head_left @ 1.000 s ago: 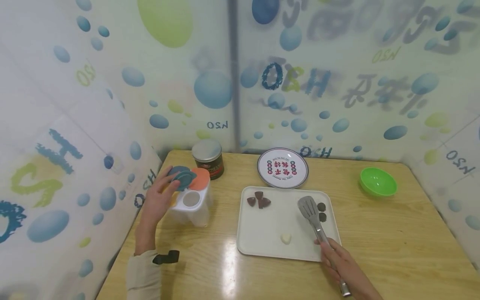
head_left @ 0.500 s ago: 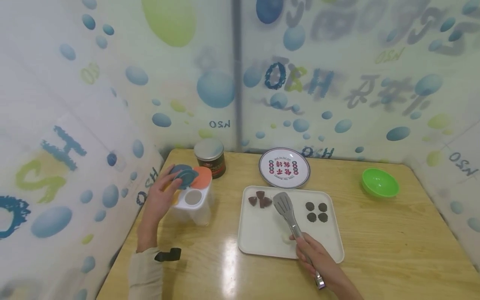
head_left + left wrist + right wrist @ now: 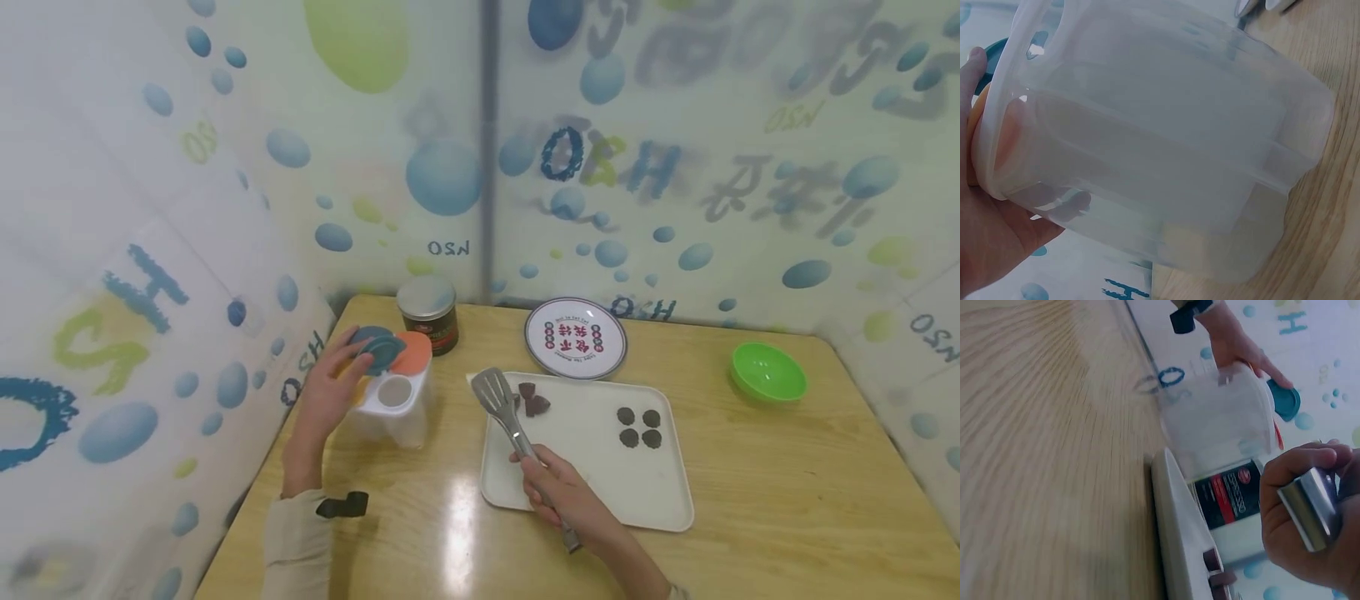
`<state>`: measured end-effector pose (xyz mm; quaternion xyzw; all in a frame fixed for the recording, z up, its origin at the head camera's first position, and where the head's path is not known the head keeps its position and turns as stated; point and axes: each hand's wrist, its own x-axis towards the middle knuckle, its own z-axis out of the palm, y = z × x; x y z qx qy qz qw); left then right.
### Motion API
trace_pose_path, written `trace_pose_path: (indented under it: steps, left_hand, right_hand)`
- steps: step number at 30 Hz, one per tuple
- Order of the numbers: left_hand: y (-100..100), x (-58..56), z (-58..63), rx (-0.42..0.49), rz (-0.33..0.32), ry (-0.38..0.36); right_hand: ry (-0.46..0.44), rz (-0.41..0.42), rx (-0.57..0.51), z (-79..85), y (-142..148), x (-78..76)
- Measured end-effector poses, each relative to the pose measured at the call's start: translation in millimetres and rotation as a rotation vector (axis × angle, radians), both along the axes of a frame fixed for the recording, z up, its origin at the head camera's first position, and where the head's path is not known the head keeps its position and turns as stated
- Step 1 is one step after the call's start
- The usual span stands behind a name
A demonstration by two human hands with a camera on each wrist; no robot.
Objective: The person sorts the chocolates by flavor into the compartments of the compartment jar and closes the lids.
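Note:
My left hand (image 3: 326, 396) is at the top of a clear plastic storage container (image 3: 408, 423) with coloured lids. It holds a raised teal lid (image 3: 381, 354), beside an uncovered round opening (image 3: 395, 390). My right hand (image 3: 566, 496) grips metal tongs (image 3: 517, 433) with a slotted spatula-like head, over the left side of a white tray (image 3: 592, 412). A small whitish piece (image 3: 470, 379) peeks out at the tongs' tip. Dark brown wedge pieces (image 3: 536, 406) and several dark round scalloped pieces (image 3: 629, 437) lie on the tray. The tongs' lower arm is hidden.
A metal-lidded espresso tin (image 3: 429, 317) stands behind the container. Beyond the tray, a round plate (image 3: 576, 337) with red lettering lies near the wall. At the right is a green bowl (image 3: 768, 372). Patterned walls close in the wooden table (image 3: 817, 492).
My right hand has carried the tongs left across the tray, uncovering the dark round pieces. The whitish piece has left its place on the tray. My left hand stays at the lid.

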<state>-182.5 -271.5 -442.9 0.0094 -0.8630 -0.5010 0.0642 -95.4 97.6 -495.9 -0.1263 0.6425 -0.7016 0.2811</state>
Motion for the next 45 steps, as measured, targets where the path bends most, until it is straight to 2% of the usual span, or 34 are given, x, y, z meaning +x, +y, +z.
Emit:
trace_pose_path:
  steps: [8, 15, 19, 27, 31, 37, 45]
  left_hand:
    - [-3, -2.7, -3.0, -0.011, -0.003, 0.039]
    - [-2, -5.1, -5.9, 0.006, -0.009, 0.064]
    - [-1, -6.2, -7.2, -0.003, -0.001, 0.063]
    - [-2, -5.8, -7.7, 0.018, -0.025, 0.077]
    - [-2, -4.7, -6.3, 0.019, -0.027, 0.077]
    - [-1, -4.0, -5.2, 0.025, -0.038, 0.074]
    - [-2, -5.1, -6.6, 0.005, -0.019, 0.063]
  right_hand:
    - [0.097, 0.050, 0.008, 13.6, -43, -10.4]
    - [0.103, 0.057, 0.030, 19.0, -66, -18.2]
    - [0.120, 0.032, 0.045, 17.9, -73, -18.8]
    - [0.348, -0.082, 0.300, 14.8, -81, -14.8]
    - [0.408, -0.095, 0.347, 16.1, -81, -11.3]
    - [0.437, -0.117, 0.395, 13.1, -75, -7.2]
    - [0.419, -0.152, 0.399, 8.9, -61, -4.4]
